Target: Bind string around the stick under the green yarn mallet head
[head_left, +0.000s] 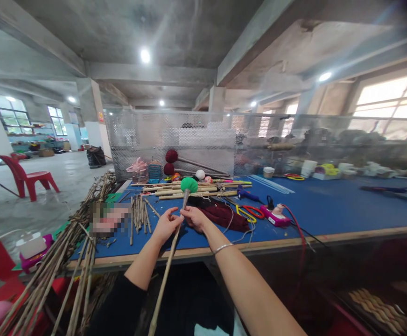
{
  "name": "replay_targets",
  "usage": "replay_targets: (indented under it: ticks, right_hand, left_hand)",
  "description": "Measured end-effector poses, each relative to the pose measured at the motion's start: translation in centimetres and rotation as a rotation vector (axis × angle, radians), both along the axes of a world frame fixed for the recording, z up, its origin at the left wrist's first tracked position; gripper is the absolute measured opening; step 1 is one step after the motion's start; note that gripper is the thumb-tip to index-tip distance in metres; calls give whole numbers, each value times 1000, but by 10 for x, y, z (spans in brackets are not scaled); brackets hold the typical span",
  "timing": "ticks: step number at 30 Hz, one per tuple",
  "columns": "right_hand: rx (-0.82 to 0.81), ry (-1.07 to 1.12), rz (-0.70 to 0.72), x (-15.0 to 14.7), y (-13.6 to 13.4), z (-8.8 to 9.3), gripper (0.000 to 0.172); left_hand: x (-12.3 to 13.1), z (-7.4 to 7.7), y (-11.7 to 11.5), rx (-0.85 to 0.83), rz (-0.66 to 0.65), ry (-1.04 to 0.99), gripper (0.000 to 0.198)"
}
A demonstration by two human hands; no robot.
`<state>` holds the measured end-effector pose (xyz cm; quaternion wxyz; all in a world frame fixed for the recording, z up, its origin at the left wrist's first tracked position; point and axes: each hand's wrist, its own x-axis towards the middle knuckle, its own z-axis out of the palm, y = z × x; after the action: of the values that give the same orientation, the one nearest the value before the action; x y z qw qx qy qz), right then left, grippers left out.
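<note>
I hold a long bamboo stick [164, 275] with a green yarn ball head [189, 185] over the near edge of the blue table [329, 210]. My left hand [166, 226] is closed round the stick's shaft. My right hand [195, 217] pinches the shaft just below the green head, fingers pressed together. The stick's lower end runs down toward my lap. Dark red yarn or cloth [224, 214] lies just right of my right hand.
More sticks [196, 189] and two dark red ball mallets [171, 161] lie farther back. Scissors [250, 212], a glue gun [277, 215] with a red cord, and short sticks [139, 214] sit nearby. A bundle of raw bamboo [63, 261] leans at left. Red chairs [28, 177] stand left. Mesh screen [175, 135] behind.
</note>
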<state>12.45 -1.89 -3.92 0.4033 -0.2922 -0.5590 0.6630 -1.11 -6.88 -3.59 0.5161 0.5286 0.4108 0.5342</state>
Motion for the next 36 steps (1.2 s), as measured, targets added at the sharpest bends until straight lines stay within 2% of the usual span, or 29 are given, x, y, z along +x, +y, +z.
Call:
replay_targets:
  ticks: [3, 8, 13, 17, 20, 25, 27, 31, 36]
  right_hand:
    - [-2, -8, -4, -1, -3, 3, 34]
    - [-53, -18, 70, 5, -4, 7, 35]
    - [-63, 10, 112, 8, -1, 5, 34]
    - [-48, -49, 83, 4, 0, 5, 31]
    - [-35, -78, 53, 0, -1, 5, 31]
    - [-27, -55, 1, -1, -5, 6, 30]
    - [-33, -41, 12, 0, -7, 7, 29]
    - [-43, -21, 65, 3, -7, 8, 27]
    - [-45, -15, 55, 4, -6, 8, 28]
  left_hand:
    - [1, 0, 0, 37, 58, 8, 74]
    - [-2, -1, 1, -48, -24, -111, 90]
    - [-5, -2, 2, -83, -58, -149, 84]
    - [-4, -3, 2, -90, -75, -130, 71]
    - [0, -4, 2, -47, 9, 7, 56]
    - [4, -1, -2, 81, 322, 422, 31]
    - [4, 2, -5, 85, 374, 487, 27]
    - [4, 5, -7, 44, 313, 390, 27]
    - [4, 1, -2, 19, 177, 229, 29]
